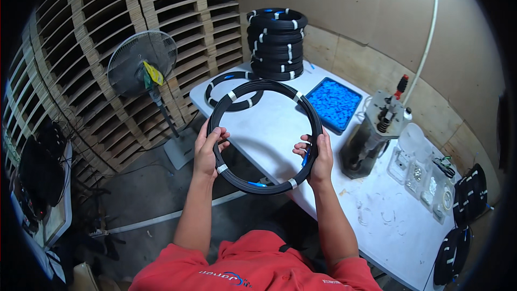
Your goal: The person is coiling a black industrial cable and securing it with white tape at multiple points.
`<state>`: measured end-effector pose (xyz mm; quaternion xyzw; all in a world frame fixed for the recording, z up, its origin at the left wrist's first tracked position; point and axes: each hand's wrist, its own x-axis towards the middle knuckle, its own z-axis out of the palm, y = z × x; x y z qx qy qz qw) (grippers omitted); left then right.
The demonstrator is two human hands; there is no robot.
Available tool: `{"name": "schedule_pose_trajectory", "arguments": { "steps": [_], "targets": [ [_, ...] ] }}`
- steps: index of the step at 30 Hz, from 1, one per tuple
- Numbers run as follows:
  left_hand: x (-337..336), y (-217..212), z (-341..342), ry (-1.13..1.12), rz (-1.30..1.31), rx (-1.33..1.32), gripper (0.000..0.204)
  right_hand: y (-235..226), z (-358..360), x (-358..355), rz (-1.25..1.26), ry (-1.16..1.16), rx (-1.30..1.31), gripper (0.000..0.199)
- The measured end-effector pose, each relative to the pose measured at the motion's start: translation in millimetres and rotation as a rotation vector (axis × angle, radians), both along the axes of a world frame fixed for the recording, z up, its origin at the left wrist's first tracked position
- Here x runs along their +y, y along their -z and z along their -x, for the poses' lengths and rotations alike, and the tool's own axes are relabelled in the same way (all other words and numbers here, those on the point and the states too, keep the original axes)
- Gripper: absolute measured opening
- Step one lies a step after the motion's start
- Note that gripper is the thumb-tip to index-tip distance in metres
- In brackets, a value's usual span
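A black cable coil [259,85], tied with several white bands, is held upright in front of me above the near edge of the white table [264,140]. My left hand [206,153] is closed around its left side, thumb on the near face. On the opposite side my right hand [321,156] grips it, fingers curled through the ring. Bits of blue show on the coil near my right fingers and at its bottom. Behind it, another black coil [209,92] lies flat on the table, partly covered from view. A tall stack of banded coils [276,51] stands at the far end.
A dark tray [338,130] holds small blue pieces. Right of it stands a metal bench device [366,140] with a red-topped lever. Clear boxes [414,175] of small parts, scissors [445,167] and more black coils [469,196] line the right. A fan [142,62] stands left, before stacked pallets.
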<state>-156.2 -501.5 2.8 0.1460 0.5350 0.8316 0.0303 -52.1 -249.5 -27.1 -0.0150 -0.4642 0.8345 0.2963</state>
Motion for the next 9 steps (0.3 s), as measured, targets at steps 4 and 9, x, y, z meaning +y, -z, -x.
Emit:
{"name": "schedule_pose_trajectory", "arguments": {
  "steps": [4,9],
  "targets": [
    [-14.2,12.5,24.2,-0.049,-0.037,-0.079,0.053,8.5,38.9,-11.6,0.053,-0.046,-0.067,0.046],
    [-24.4,33.1,68.7,-0.160,-0.023,-0.127,0.068,25.4,96.4,-16.6,0.097,-0.088,-0.137,0.046]
  ]
}}
